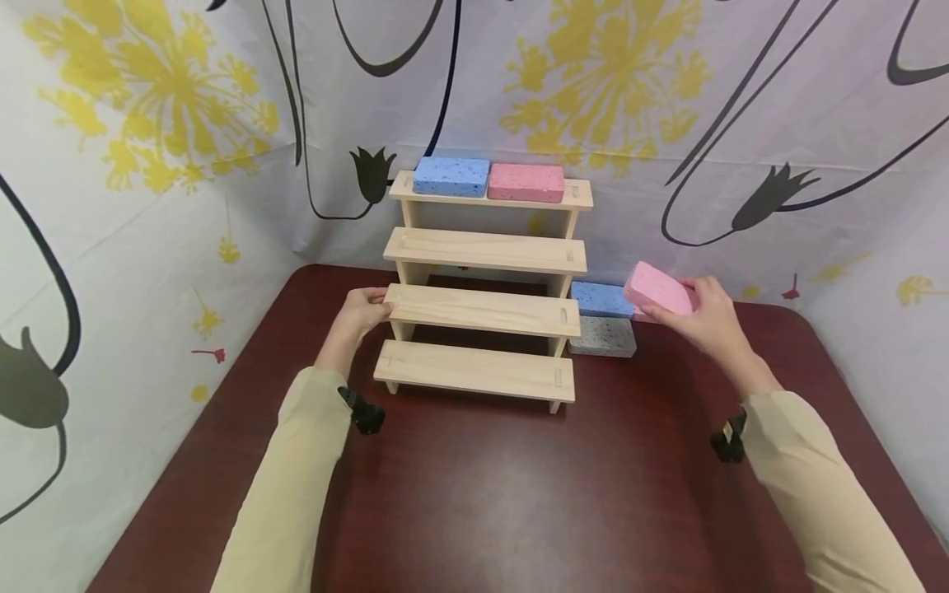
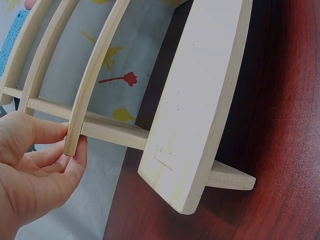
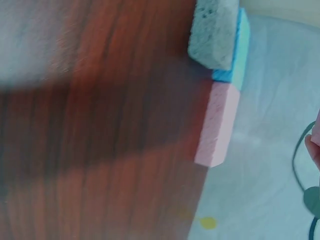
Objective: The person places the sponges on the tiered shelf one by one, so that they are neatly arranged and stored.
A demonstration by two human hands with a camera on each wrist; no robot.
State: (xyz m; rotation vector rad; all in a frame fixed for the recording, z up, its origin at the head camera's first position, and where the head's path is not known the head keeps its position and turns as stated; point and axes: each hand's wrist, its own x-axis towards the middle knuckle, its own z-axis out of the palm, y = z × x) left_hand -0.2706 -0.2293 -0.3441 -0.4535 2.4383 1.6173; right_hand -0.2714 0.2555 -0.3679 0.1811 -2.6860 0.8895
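Observation:
A four-step wooden stand (image 1: 474,366) stands on the table. My left hand (image 1: 363,313) pinches the left end of its second step from the bottom; in the left wrist view, that hand (image 2: 37,172) has the thumb on one face of the board (image 2: 75,135) and fingers on the other. Held up in my right hand (image 1: 708,317) is a pink sponge (image 1: 658,288), right of the stand. Only a fingertip (image 3: 314,150) and a sliver of this sponge show in the right wrist view. On the top step, a blue sponge (image 1: 451,176) lies beside a pink sponge (image 1: 526,182).
Right of the stand, a grey sponge (image 1: 602,338) lies in front of a blue sponge (image 1: 602,298). Another pink sponge (image 3: 217,122) lies at the blue one's end, mostly hidden in the head view. Patterned cloth (image 1: 630,99) hangs behind the dark red table (image 1: 504,494).

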